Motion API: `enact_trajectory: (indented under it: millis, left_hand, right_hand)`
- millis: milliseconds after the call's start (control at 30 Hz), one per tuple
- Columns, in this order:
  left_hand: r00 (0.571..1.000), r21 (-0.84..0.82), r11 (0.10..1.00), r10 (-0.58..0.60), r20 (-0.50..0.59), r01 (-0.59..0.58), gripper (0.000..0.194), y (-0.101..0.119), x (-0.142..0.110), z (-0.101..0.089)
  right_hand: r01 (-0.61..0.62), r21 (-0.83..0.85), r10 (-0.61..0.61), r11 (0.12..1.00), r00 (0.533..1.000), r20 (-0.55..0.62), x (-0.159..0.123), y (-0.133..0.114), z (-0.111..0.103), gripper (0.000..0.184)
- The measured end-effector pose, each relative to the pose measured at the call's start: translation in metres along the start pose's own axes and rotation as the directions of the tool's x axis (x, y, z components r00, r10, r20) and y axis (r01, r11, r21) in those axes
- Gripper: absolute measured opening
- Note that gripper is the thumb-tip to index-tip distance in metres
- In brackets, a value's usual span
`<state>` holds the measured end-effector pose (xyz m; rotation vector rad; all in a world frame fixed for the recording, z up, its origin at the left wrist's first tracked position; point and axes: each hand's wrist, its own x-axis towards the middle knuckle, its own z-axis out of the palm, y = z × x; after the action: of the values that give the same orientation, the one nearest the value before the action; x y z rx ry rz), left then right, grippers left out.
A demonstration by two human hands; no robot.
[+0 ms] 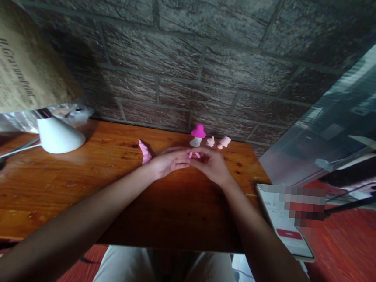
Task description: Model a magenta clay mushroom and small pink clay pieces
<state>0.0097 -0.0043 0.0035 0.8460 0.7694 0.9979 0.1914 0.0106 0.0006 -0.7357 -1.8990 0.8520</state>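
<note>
Above the wooden table, my left hand [172, 162] and my right hand [215, 164] meet at the fingertips. Between them is a small pink piece of modelling clay [193, 155], partly covered by the fingers of both closed hands. Just behind the hands stands a mushroom figure [198, 131] with a magenta cap and a whitish stem. To its right are a small pale pink clay piece [210, 141] and a larger pale pink clay piece [225, 141]. Beside my left wrist lies a long, crumpled pink clay lump [145, 152].
A stone-block wall [182, 57] rises behind the wooden table [172, 210]. At the left, a lamp with a white base [60, 136] and printed brown shade [20, 60] stands near a cable. A phone or tablet [286, 224] rests at the table's right edge.
</note>
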Motion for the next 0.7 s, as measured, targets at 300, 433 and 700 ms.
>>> enact_trajectory:
  millis: [300, 433, 700]
  left_hand:
    - [0.999, 0.037, 0.999, 0.033, 0.028, -0.034, 0.026, -0.0023, 0.001, -0.0024]
    - [0.998, 0.043, 0.998, 0.051, 0.021, -0.052, 0.028, -0.002, 0.0017, -0.0023]
    - [0.998, 0.015, 0.998, 0.056, -0.016, -0.056, 0.022, 0.0001, -0.0005, 0.0009]
  right_hand:
    - [-0.036, -0.014, 0.036, 0.999, 0.999, -0.005, -0.0001, -0.0019, -0.0009, 0.031]
    - [-0.039, -0.008, 0.039, 0.999, 0.999, 0.0, -0.0003, -0.0001, -0.0001, 0.032]
    - [-0.108, 0.185, 0.108, 0.977, 0.994, 0.007, 0.0017, -0.0025, -0.0042, 0.03]
